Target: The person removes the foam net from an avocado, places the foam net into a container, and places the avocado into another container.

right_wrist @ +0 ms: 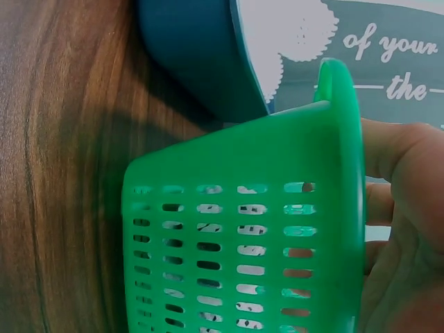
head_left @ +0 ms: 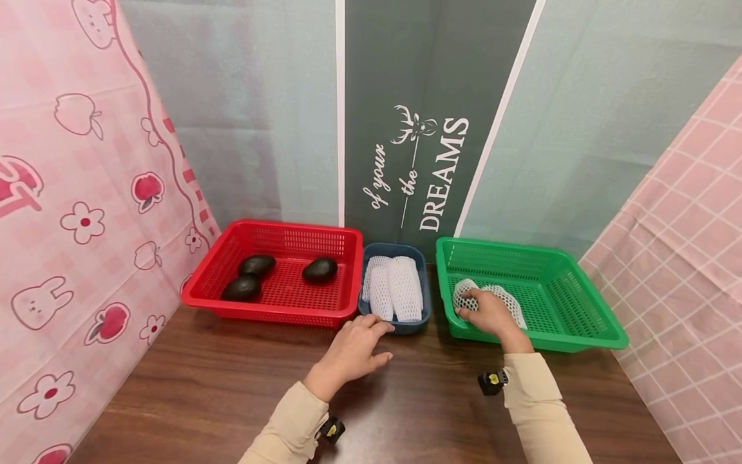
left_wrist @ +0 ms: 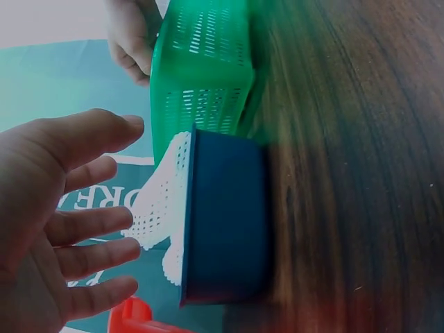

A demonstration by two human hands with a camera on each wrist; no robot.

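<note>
My right hand (head_left: 489,312) reaches over the near rim of the green basket (head_left: 585,316). Its thumb and fingers hold a dark avocado in a white foam net (head_left: 464,291) at the basket's left end. Another net-covered avocado (head_left: 510,304) lies beside it, partly behind the hand. In the right wrist view the basket wall covers most of the fingers (right_wrist: 378,149). Relaxed and holding nothing, my left hand (head_left: 355,348) hovers at the near edge of the blue bin (left_wrist: 229,222). White foam net sleeves (head_left: 406,287) fill that bin.
On the left stands a red basket (head_left: 324,314) with bare dark avocados (head_left: 320,270) in it. All three containers line the back of the brown wooden table (head_left: 203,386). Cloth backdrops hang behind and on both sides, pink with prints (head_left: 87,193) on the left.
</note>
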